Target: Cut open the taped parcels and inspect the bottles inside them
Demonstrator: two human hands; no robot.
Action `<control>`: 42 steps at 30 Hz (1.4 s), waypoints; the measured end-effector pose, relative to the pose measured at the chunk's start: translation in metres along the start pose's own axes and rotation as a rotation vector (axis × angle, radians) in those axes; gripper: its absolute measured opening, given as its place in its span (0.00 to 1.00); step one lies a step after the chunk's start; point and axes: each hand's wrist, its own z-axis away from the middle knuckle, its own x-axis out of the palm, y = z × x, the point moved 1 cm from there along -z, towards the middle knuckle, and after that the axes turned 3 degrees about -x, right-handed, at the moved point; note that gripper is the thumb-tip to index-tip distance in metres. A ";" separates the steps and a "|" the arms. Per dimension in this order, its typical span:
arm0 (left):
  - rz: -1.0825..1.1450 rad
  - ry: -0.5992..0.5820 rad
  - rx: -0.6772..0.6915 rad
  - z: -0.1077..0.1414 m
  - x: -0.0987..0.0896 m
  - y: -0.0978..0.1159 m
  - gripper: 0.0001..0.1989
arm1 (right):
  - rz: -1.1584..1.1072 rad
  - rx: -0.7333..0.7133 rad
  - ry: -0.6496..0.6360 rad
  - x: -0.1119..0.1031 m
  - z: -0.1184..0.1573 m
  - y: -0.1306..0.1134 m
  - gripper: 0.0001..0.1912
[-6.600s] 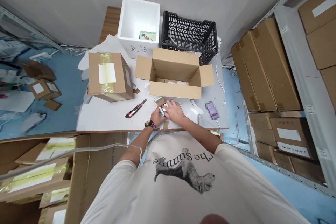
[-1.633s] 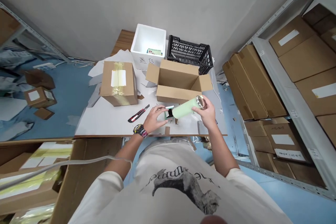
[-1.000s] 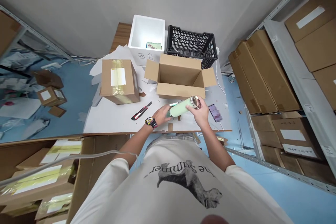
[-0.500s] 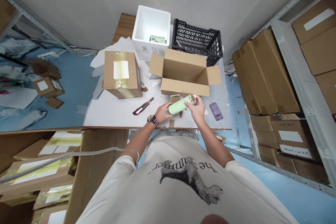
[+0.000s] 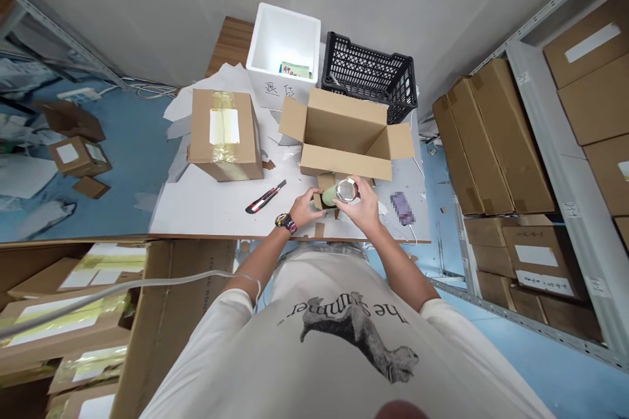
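Two hands hold a pale green flask at lower centre, just below the open cardboard carton. The left hand curls closed around its body, and the right hand grips near its metal end. A slack grip could let it roll towards the utility knife. The white foam box at upper centre bears handwritten 退货; the shirt reads "The Summer".

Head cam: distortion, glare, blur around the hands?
Head view: wide-angle distortion makes the metal shelf upright lean steeply; glare sits on the metal end of the pale green bottle; the left hand and right hand show no obvious blur; the purple object is pixelated.
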 end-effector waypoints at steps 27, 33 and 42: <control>0.063 0.059 -0.016 0.003 0.016 -0.003 0.39 | 0.485 0.065 -0.379 0.058 0.019 0.049 0.23; 0.101 0.081 0.011 0.009 0.026 -0.003 0.30 | -0.029 0.267 -0.004 0.057 0.030 0.077 0.25; 0.093 0.071 0.083 0.002 0.024 -0.011 0.22 | -0.344 0.392 -0.143 0.073 0.012 0.102 0.32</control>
